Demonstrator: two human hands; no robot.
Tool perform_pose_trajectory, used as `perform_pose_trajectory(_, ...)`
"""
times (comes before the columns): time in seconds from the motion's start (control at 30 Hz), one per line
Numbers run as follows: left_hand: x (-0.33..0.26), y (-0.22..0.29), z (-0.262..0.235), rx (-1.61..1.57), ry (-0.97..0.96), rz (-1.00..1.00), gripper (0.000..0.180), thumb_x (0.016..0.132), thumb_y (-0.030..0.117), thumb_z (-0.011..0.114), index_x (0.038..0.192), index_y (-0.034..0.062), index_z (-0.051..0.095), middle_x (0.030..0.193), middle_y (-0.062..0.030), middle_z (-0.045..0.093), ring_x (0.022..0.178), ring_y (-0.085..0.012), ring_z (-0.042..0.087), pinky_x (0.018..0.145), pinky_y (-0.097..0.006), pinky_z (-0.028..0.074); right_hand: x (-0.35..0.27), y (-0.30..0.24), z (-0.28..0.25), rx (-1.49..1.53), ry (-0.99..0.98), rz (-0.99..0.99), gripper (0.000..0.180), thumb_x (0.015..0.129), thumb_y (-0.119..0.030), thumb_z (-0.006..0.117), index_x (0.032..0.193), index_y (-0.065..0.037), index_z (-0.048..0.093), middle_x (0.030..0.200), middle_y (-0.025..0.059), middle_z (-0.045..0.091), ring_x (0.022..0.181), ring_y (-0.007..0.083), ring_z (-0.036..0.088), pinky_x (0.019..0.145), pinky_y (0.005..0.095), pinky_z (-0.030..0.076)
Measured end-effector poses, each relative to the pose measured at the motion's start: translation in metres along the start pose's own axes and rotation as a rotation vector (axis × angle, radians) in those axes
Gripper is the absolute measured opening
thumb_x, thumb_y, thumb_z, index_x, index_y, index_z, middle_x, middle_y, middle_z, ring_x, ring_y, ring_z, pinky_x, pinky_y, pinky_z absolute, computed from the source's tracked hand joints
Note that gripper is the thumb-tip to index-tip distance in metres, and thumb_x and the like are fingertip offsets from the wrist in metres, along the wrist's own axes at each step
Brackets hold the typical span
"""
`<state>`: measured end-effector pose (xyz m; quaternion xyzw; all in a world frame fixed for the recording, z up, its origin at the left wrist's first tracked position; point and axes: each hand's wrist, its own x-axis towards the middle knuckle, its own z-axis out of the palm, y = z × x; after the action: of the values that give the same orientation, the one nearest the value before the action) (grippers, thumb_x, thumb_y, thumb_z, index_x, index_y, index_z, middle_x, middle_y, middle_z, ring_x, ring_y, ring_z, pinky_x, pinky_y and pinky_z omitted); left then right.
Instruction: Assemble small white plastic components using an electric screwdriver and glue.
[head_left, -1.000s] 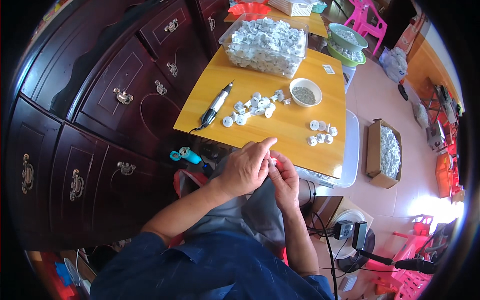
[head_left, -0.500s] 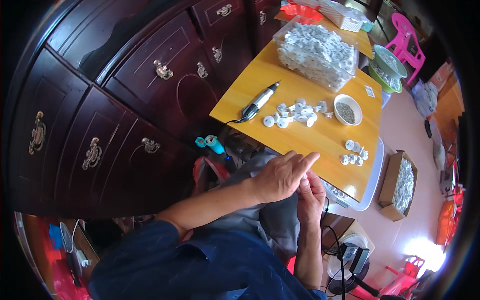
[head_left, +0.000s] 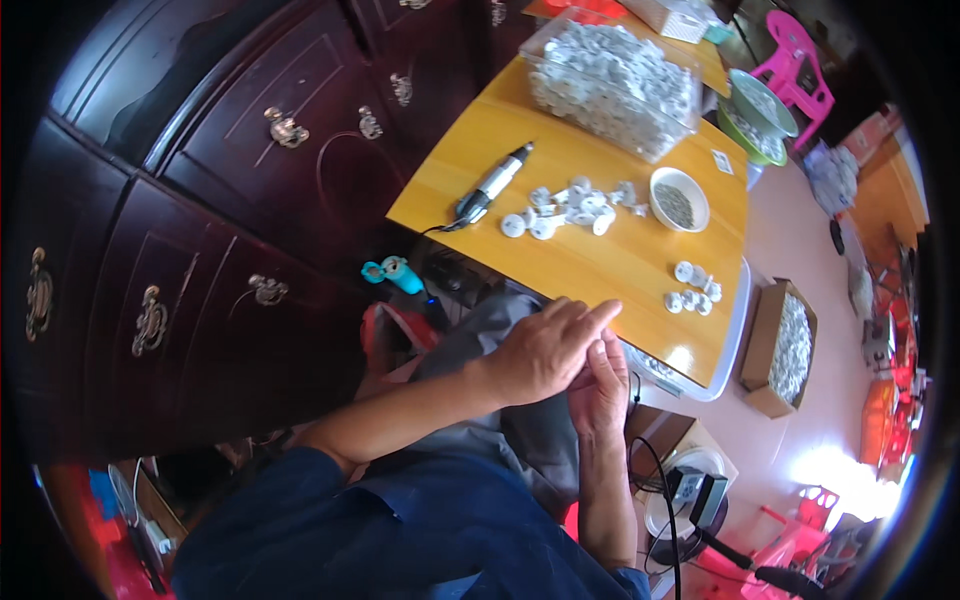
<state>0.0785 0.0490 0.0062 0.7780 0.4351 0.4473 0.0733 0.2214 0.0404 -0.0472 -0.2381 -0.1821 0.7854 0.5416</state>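
My left hand [head_left: 545, 352] and my right hand [head_left: 602, 393] meet over my lap at the near edge of the yellow table [head_left: 520, 262]. Their fingers are pressed together around something small that they hide; my left index finger points out to the right. On the table beyond them lies a loose cluster of white plastic pieces with round ends [head_left: 565, 208]. A corded electric screwdriver [head_left: 492, 190], silver and black, rests to their left. To their right stands a white bowl [head_left: 697, 215] of small metal parts. A smaller group of white pieces [head_left: 690, 290] sits near the right edge.
A clear bin [head_left: 640, 145] heaped with white pieces stands at the table's far side. Dark wooden cabinets [head_left: 230, 190] line the left. On the floor to the right is a cardboard box [head_left: 765, 350] of white pieces. A black cable [head_left: 668, 490] hangs beside my right forearm.
The whole view has shifted, so the table and cabinets sit slightly farther left and higher. My hands stay together, with the right thumb and fingers slightly changed in position.
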Motion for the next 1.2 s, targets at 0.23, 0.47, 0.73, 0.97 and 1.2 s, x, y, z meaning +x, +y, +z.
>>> perform_pose_trajectory(0.23,0.016,0.004,-0.002,-0.058,-0.039,-0.161,0.032,0.083,0.002,0.066,0.114,0.0031,0.060,0.095,-0.0146,0.062,0.085,-0.0340,0.063,0.070,-0.040,0.051,-0.001,-0.020,0.013,0.045,0.023,-0.088,0.028,0.101,-0.009,0.051,0.128,-0.002,0.052,0.116,0.0094,0.064,0.108,0.0198,0.063,0.092,0.0342,0.053)
perform_pose_trajectory(0.47,0.029,-0.013,0.001,-0.271,0.006,-0.313,0.003,0.089,0.002,0.063,0.087,0.0007,0.060,0.077,-0.0095,0.065,0.070,-0.0201,0.066,0.062,-0.030,0.051,0.003,-0.024,0.007,0.096,0.051,-0.034,0.031,0.102,-0.012,0.048,0.130,-0.002,0.049,0.121,0.0165,0.062,0.105,0.0260,0.066,0.090,0.0343,0.056)
perform_pose_trajectory(0.73,0.058,-0.096,0.035,0.113,-0.247,-0.272,0.011,0.087,0.008,0.064,0.095,0.0002,0.062,0.080,-0.0163,0.067,0.070,-0.0326,0.066,0.066,-0.040,0.053,0.007,-0.031,-0.001,0.183,0.045,0.063,0.033,0.100,-0.010,0.045,0.133,-0.001,0.047,0.123,0.0207,0.061,0.104,0.0284,0.067,0.090,0.0352,0.057)
perform_pose_trajectory(0.97,0.028,-0.085,-0.008,-0.070,-0.179,-0.378,0.019,0.089,0.009,0.064,0.107,0.0004,0.063,0.084,-0.0116,0.068,0.065,-0.0190,0.066,0.059,-0.033,0.051,0.009,-0.021,-0.006,-0.026,0.149,0.009,0.028,0.096,-0.004,0.057,0.124,-0.001,0.054,0.112,0.0144,0.065,0.089,0.0194,0.068,0.078,0.0280,0.058)
perform_pose_trajectory(1.2,-0.083,-0.124,-0.149,-0.505,-0.789,-1.132,0.026,0.094,0.017,0.063,0.113,-0.0007,0.065,0.093,-0.0065,0.068,0.073,-0.0096,0.063,0.063,-0.025,0.053,0.002,-0.024,0.001,-0.272,0.100,-0.025,0.016,0.097,-0.007,0.059,0.113,-0.005,0.060,0.105,0.0105,0.067,0.079,0.0132,0.064,0.070,0.0236,0.051)
